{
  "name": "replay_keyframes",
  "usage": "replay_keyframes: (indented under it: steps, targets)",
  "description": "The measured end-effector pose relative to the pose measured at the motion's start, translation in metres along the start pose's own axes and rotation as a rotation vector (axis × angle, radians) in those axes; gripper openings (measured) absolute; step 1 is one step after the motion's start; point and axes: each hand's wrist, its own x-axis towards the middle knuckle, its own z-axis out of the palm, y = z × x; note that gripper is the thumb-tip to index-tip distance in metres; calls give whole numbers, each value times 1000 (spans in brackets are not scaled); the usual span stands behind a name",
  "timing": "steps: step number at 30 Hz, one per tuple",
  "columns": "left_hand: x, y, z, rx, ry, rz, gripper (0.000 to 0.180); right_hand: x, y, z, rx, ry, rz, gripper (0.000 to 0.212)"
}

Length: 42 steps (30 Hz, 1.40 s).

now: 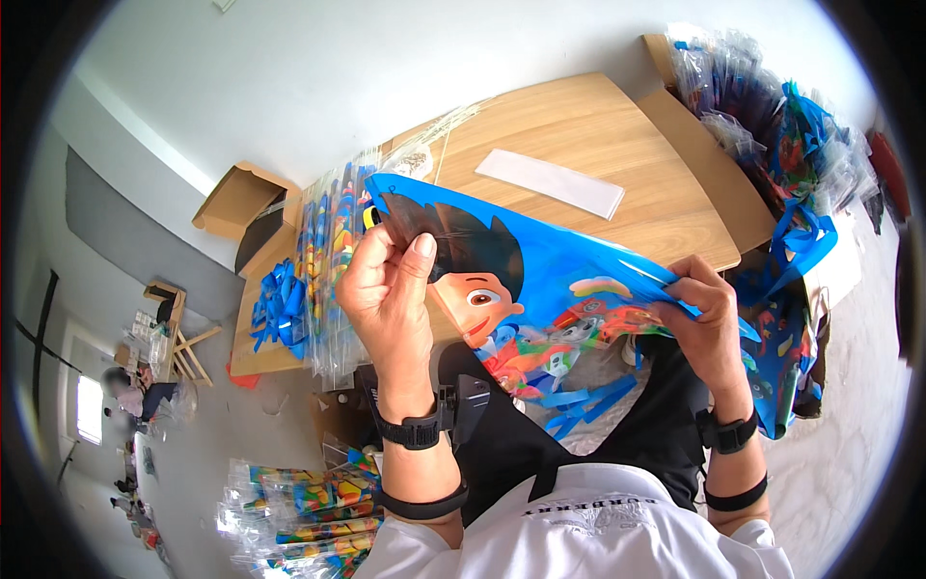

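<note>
Between my hands a blue kite (557, 265) printed with a large cartoon head and smaller colourful figures is stretched out over my lap. My left hand (386, 299) pinches it near its pointed left corner, thumb and fingers pressed together. Farther along the upper edge, my right hand (702, 318) grips the blue material with bent fingers. The lower part hangs in folds, and blue ribbon strips (588, 400) dangle below it between my legs.
A wooden table (550, 116) ahead bears a white flat strip (550, 183), thin pale rods (449, 125), packaged colourful bundles (328, 232) and blue ribbons (280, 304). Cardboard boxes (227, 207) flank it. Plastic-wrapped packages lie right (733, 87) and lower left (309, 511).
</note>
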Motion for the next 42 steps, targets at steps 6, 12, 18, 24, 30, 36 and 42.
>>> replay_keyframes:
  steps: [6, 12, 18, 24, 30, 36, 42]
  targets:
    - [-3, -3, 1, 9, 58, 18, 26, 1, -3, -3, 65, 37, 100, 14]
    - [-1, -6, -1, 162, 73, 126, 21, -2, -9, -4, -54, 53, -1, 15]
    - [-2, -4, -2, 339, 126, 106, 19, -7, -11, 0, -70, 22, -24, 16]
    - [4, 1, -1, 190, 221, 146, 23, -11, -14, 3, -173, 9, -132, 17]
    - [17, 22, -25, 486, -38, 262, 25, -13, -9, 0, -144, 7, -106, 18]
    - [25, 36, -40, 463, -384, 174, 13, -7, -4, -11, -188, 36, -58, 18]
    - [27, 34, -49, 409, -429, 18, 11, 2, -6, -21, -69, 21, -20, 16]
